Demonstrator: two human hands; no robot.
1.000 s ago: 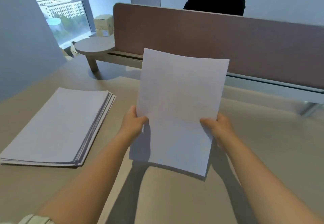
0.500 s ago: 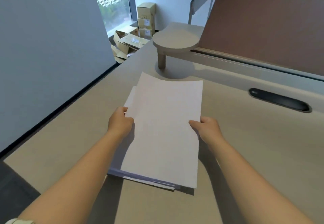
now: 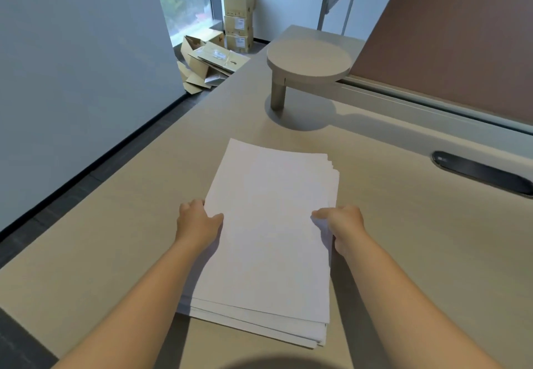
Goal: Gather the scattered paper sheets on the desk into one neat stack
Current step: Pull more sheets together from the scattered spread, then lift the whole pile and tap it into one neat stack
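A stack of white paper sheets (image 3: 268,241) lies on the beige desk (image 3: 418,253) in front of me, its edges slightly uneven at the far right and near corners. My left hand (image 3: 196,224) grips the stack's left edge, thumb on top. At the right edge my right hand (image 3: 341,225) holds the top sheets, thumb lying on the paper and fingers curled under.
A round raised shelf (image 3: 308,61) on a post stands beyond the stack. A brown divider panel (image 3: 450,39) runs along the desk's far side, with a black cable slot (image 3: 481,172) at the right. Cardboard boxes (image 3: 230,36) sit on the floor by the window.
One second ago both hands held a single sheet up in the air, the stack lying to the left. The sheet now lies on the stack, with both hands at its sides.
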